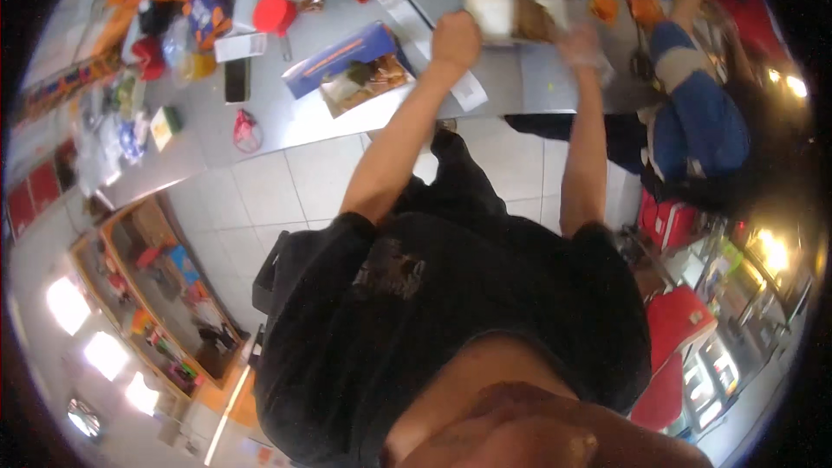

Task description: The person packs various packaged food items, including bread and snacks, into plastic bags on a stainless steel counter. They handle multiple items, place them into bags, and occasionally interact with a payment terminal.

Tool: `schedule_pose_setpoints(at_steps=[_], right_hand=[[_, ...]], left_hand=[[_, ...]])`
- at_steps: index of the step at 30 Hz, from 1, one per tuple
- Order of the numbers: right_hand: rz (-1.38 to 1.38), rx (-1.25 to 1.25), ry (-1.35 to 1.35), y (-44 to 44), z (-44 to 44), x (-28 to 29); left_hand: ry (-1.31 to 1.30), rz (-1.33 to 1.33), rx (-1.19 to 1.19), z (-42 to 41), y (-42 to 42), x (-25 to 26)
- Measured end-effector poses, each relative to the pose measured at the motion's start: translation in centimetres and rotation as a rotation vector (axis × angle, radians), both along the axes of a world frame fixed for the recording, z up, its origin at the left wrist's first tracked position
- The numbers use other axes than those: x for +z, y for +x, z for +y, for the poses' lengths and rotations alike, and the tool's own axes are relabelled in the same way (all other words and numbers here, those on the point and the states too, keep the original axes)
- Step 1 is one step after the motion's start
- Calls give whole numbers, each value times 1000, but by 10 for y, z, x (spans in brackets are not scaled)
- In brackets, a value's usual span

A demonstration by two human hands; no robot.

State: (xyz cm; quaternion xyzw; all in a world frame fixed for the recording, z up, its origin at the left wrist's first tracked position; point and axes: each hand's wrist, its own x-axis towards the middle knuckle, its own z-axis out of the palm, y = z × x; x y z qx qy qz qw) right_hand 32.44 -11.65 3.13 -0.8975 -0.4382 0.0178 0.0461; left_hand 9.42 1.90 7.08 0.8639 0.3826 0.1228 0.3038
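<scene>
On the metal counter, an open carton with a blue and orange lid holds something white and a brown piece of food. My left hand is curled in a loose fist at the carton's left corner; whether its fingers grip the edge is hidden. At the right corner is my right hand, blurred, with what looks like a thin clear plastic glove over it. A second open carton with mixed food in it lies to the left. Between the cartons runs a long white paper slip, partly under my left forearm.
A phone, a red-topped round item, a small red bag and bottles stand on the left of the counter. Another person in a blue top is close on the right, one arm over the counter.
</scene>
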Motion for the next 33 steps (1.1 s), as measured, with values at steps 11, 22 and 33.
schedule_pose_setpoints(at_steps=[11,22,33], right_hand=[[537,182,120,-280,-34,241],[604,744,371,-591,227,34],[773,506,506,-689,386,56]], left_hand=[[-483,13,193,-52,-295,188],[12,23,554,103,-621,46],[249,-457,858,231,-620,23]])
